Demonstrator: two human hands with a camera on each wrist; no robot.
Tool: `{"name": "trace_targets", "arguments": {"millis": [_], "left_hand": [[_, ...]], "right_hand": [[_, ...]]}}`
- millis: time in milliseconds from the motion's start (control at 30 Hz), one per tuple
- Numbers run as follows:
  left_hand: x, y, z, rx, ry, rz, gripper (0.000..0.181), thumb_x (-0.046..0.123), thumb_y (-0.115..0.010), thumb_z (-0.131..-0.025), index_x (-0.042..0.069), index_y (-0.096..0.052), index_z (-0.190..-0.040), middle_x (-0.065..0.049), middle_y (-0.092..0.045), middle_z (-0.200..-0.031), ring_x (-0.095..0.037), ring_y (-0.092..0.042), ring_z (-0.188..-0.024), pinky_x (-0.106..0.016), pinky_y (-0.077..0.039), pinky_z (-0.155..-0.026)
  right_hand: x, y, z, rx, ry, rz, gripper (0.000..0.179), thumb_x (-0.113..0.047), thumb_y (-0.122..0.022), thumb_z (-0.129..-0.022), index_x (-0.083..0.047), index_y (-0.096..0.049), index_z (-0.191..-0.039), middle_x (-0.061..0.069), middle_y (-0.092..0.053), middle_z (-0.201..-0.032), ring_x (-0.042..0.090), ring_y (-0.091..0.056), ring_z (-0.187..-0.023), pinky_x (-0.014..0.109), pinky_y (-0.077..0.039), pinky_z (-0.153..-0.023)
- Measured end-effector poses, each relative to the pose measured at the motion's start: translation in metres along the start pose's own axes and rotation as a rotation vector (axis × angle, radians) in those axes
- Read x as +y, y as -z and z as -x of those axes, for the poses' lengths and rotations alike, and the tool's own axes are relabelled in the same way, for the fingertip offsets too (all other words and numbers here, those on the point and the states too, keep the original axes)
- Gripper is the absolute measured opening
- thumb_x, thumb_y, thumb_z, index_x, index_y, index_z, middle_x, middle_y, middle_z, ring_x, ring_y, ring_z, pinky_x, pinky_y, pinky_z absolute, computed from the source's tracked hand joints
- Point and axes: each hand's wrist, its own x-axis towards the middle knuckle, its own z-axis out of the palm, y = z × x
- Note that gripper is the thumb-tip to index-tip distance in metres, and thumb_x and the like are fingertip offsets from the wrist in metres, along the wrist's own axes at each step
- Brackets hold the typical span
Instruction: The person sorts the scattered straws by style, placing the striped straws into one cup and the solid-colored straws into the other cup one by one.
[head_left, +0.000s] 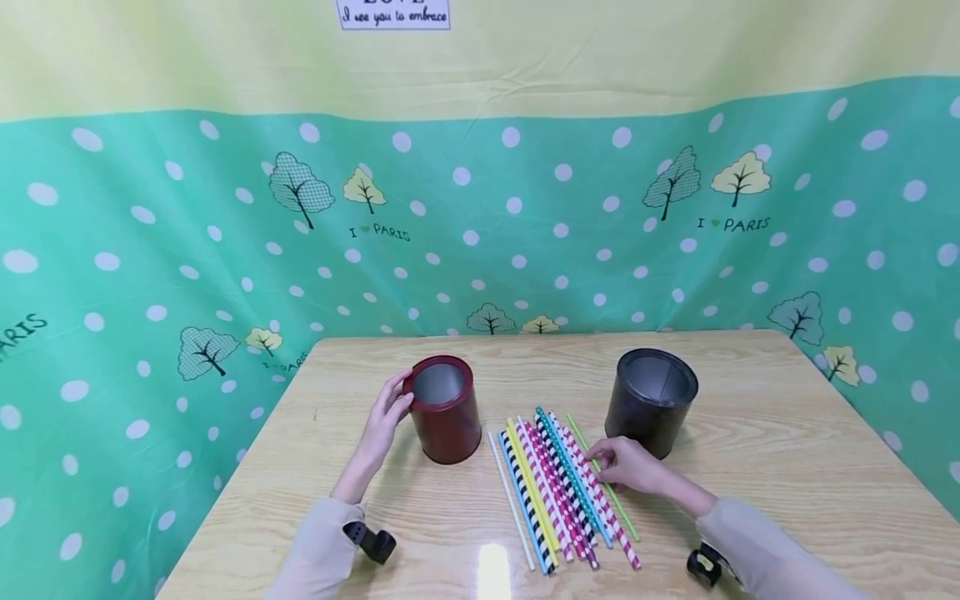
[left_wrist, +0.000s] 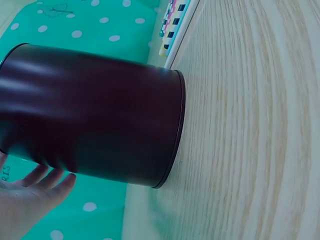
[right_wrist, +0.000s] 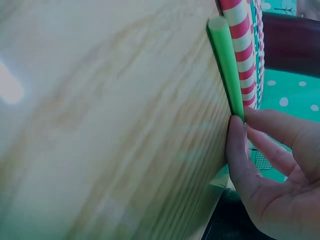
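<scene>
A dark red can, hollow at the top, stands upright left of the straws. My left hand is at its left side, fingers touching near the rim; in the left wrist view these fingers lie loosely extended against the wall. My right hand pinches a plain green straw between thumb and finger, at the right edge of the row. The straw lies right beside a pink-and-white striped straw. Behind the right hand stands a black can, also upright and hollow at the top.
Several patterned and plain straws lie side by side between the cans, with a white straw at the left end. All rest on a light wooden table. A green dotted curtain hangs behind the table's far edge and along its sides.
</scene>
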Motion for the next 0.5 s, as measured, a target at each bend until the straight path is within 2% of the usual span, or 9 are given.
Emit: {"name": "trace_targets", "arguments": {"millis": [233,500], "left_hand": [[0.000,-0.002,0.002,0.017,-0.012,0.013,0.040,0.003,-0.038,-0.092,-0.002,-0.032,-0.132,-0.027,-0.040,-0.126,-0.010,-0.046,-0.104,-0.016,-0.039,-0.083],[0.005,-0.008,0.006,0.041,-0.027,-0.014,0.040,0.000,-0.036,-0.091,-0.005,-0.031,-0.131,-0.029,-0.040,-0.124,-0.013,-0.045,-0.103,-0.015,-0.037,-0.081]], "right_hand": [[-0.007,-0.004,0.001,0.068,-0.046,0.056,0.023,0.001,-0.065,-0.072,0.001,-0.062,-0.096,0.000,-0.049,-0.060,0.006,-0.043,-0.046,0.020,-0.038,-0.042],[-0.012,-0.012,0.000,0.163,-0.154,0.118,0.021,0.000,-0.068,-0.069,-0.004,-0.062,-0.089,0.000,-0.047,-0.059,0.011,-0.042,-0.051,0.021,-0.032,-0.045]]}}
